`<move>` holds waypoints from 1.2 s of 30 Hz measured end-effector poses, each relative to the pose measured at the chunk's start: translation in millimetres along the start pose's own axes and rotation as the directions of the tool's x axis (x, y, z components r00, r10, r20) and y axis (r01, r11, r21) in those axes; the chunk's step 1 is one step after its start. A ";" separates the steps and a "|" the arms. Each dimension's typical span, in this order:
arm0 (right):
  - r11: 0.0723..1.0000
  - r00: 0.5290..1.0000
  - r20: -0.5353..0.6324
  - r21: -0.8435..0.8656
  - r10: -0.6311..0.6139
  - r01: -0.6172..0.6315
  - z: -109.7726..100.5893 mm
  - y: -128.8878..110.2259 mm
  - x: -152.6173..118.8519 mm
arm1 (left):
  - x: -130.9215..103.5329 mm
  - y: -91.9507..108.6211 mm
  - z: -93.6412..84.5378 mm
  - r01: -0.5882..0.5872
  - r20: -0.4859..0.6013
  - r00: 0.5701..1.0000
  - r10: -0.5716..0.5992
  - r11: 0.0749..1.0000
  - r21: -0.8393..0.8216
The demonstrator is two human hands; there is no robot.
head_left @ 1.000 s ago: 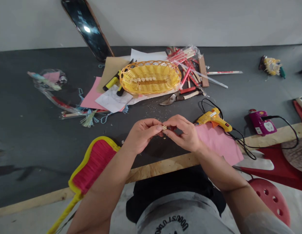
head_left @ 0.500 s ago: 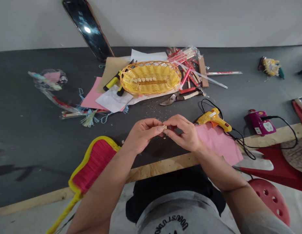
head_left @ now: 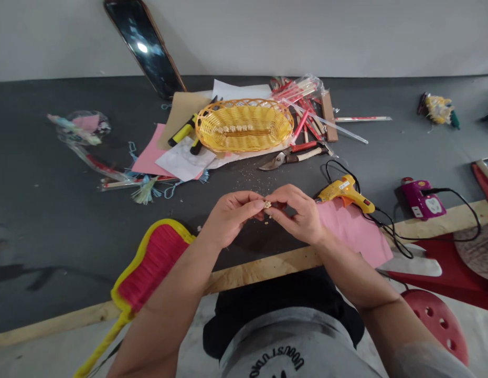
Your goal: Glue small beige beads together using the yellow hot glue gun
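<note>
A small cream flower-shaped piece (head_left: pixel 267 205) sits between the fingertips of both hands, just above the dark tabletop near its front edge. My left hand (head_left: pixel 236 214) pinches it from the left with thumb and forefinger. From the right, my right hand (head_left: pixel 295 210) closes thumb and forefinger on its other side. Tiny pale crumbs lie on the table beneath and beyond the fingers. Several similar cream pieces (head_left: pixel 236 128) stand in a row inside a yellow wicker basket (head_left: pixel 244 145) farther back.
Right of my hands a yellow glue gun (head_left: pixel 346 193) rests by a pink sheet (head_left: pixel 352 231), its cord reaching a purple power box (head_left: pixel 424 199). Pruning shears (head_left: pixel 291 156) lie before the basket. A red fan with yellow edging (head_left: pixel 155 262) is at left. A phone (head_left: pixel 145 50) leans on the wall.
The cream piece has turned slightly between my fingertips and shows more of its face. Both hands stay in nearly the same place.
</note>
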State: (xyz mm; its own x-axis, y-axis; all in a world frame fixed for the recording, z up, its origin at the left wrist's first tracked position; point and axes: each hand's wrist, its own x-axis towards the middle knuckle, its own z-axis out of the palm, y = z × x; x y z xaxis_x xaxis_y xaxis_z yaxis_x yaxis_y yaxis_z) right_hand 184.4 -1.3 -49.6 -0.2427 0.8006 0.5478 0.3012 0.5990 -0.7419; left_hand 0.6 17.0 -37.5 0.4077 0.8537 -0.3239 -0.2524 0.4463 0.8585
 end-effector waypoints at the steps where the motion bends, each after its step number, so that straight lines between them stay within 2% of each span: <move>1: 1.000 1.000 0.002 0.000 -0.004 0.004 -0.2 0.1 0.0 | 0.0 0.2 0.1 -0.002 -0.001 1.000 0.002 1.000 0.004; 4: 1.000 1.000 0.009 0.005 -0.013 0.013 -0.4 0.5 0.0 | 0.1 0.9 1.3 -0.010 -0.015 1.000 0.010 1.000 0.011; 7: 0.999 1.000 0.003 0.031 0.029 -0.029 0.0 0.6 -0.5 | 0.2 0.6 2.4 -0.039 -0.050 0.998 0.039 0.999 -0.002; 11: 0.989 0.991 -0.038 0.081 0.127 -0.124 0.3 -0.2 -0.7 | 0.6 -2.8 1.2 -0.119 -0.138 0.983 0.119 0.993 0.009; 13: 0.989 0.991 -0.051 0.084 0.125 -0.120 0.2 -0.4 -0.2 | 0.7 -5.0 0.1 -0.158 -0.160 0.974 0.163 0.986 0.043; 20: 1.000 0.999 -0.053 0.011 0.014 -0.013 0.9 0.5 1.3 | 0.5 -7.6 -0.8 -0.161 -0.129 0.977 0.172 0.983 0.092; 36: 1.000 0.998 -0.060 0.011 -0.011 0.012 1.6 0.0 2.6 | 0.3 -9.0 -4.9 -0.139 -0.076 0.985 0.154 0.976 0.169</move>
State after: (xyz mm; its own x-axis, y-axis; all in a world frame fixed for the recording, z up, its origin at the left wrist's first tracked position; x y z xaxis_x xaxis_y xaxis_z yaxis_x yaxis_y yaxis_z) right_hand 182.3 0.7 -48.8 -0.1904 0.7933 0.5782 0.2886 0.6082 -0.7394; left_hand -1.4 14.6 -47.4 0.2958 0.9302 -0.2174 -0.1545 0.2711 0.9501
